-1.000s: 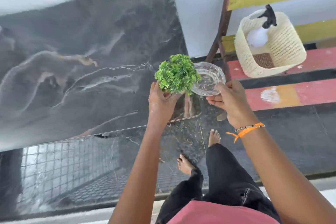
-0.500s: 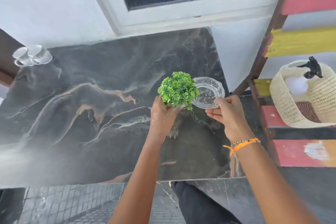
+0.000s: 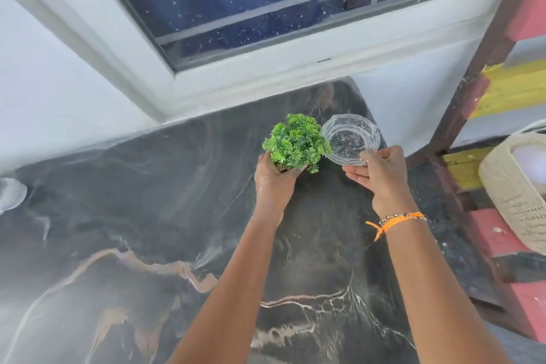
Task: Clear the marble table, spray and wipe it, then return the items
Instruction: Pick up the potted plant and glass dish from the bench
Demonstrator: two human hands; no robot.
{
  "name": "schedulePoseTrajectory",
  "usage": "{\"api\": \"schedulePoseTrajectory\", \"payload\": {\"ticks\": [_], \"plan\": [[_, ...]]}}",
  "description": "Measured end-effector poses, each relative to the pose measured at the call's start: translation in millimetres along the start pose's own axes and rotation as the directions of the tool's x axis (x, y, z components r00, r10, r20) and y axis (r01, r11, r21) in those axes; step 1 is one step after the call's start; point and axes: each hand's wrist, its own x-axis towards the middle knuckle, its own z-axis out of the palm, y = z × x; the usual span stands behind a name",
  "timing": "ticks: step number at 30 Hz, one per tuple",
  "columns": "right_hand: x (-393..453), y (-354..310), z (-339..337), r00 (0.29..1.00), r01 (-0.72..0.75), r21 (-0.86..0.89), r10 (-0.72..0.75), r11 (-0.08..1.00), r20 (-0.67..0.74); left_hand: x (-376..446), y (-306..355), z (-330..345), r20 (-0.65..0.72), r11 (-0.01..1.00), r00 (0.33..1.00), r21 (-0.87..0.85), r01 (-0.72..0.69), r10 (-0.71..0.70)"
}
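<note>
The dark marble table with pale and brown veins fills the lower view. My left hand grips the base of a small green artificial plant over the table's far right part. Beside it, my right hand pinches the near rim of a clear glass dish, held close to the far right corner. Whether the plant's base and the dish touch the marble I cannot tell.
A white wall and a window frame border the table's far edge. To the right stands a painted wooden shelf with a cream woven basket on it. A glass object sits at the table's left edge.
Both hands carried the plant and the glass dish from the table's near right corner across to its far right part by the wall. The view tilted upward.
</note>
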Motion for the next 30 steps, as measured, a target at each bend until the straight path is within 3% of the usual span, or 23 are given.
{"api": "schedulePoseTrajectory", "payload": {"ticks": [5, 14, 22, 30], "plan": [[48, -13, 25, 0.999, 0.041, -0.022, -0.041, 0.999, -0.03, 49, 24, 17, -0.019, 0.997, 0.998, -0.055, 0.053, -0.054], [86, -33, 49, 0.99, 0.041, -0.041, -0.046, 0.998, -0.134, 93, 44, 31, 0.077, 0.988, 0.989, -0.079, 0.135, -0.129], [91, -31, 66, 0.994, 0.013, 0.009, -0.012, 1.0, -0.107, 98, 50, 34, -0.015, 0.999, 0.999, -0.019, 0.028, -0.028], [101, -30, 69, 0.999, -0.023, -0.079, 0.02, 0.997, -0.048, 97, 48, 38, -0.08, 0.999, 0.997, -0.052, -0.011, 0.007]]}}
